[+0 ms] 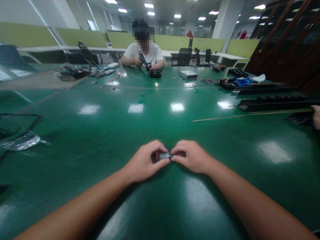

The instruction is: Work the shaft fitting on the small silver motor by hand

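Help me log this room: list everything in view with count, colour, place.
Small cylinder: one, silver, front centre, held
Tabletop: one, green, across view
Transparent object: one, clear, left
Thin rods: number unclear, yellowish, right
Long channels: at least two, black, right
Clutter: many, mixed, far right
Electronic parts: many, mixed, far left
Flat box: one, pale grey, far centre
Coworker: one, white shirt, opposite
Handheld tool: one, dark, coworker's grip
Device: one, black, before coworker
Another person's hand: one, bare, right edge
Chairs: several, black, background
Partitions: several, green, background
Cabinet: one, dark brown, right background
Ceiling lights: several, white, above
Left hand: one, bare, gripping cylinder
Right hand: one, bare, at cylinder's end
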